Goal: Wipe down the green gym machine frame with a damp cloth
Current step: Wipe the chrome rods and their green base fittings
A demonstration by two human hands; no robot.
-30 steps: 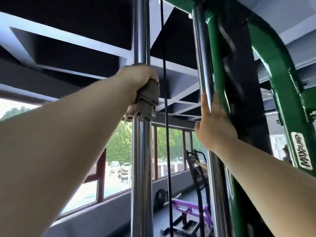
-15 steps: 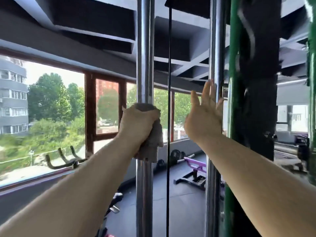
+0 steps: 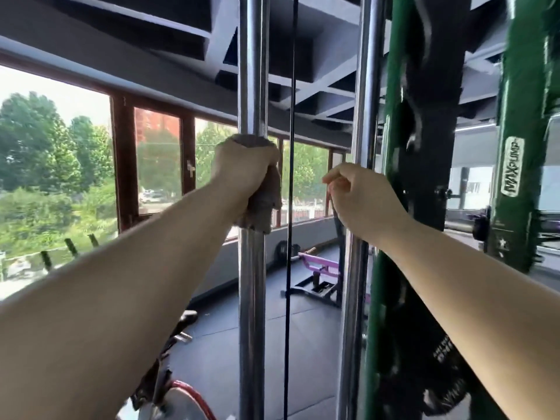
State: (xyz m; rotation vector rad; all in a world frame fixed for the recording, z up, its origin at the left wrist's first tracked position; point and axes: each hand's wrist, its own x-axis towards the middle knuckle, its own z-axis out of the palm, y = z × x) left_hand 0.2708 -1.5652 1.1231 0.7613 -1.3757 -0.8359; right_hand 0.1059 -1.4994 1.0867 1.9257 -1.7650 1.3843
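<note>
From my remote seat I see the left hand wrapped tight around the left chrome guide rod, with the grey cloth squeezed between palm and metal. A loose flap of it hangs below the fist on the rod's right side. A thin black cable runs vertically just right of that rod, apart from both hands. The right hand sits in front of the right chrome guide rod with its fingers curled leftward. I cannot tell whether they close on the rod or on nothing. The green frame stands at the right edge, its upright bearing a white MAXPUMP label, and neither hand nor cloth touches it. Beyond the rods, a purple machine rests on the dark floor below the windows.
</note>
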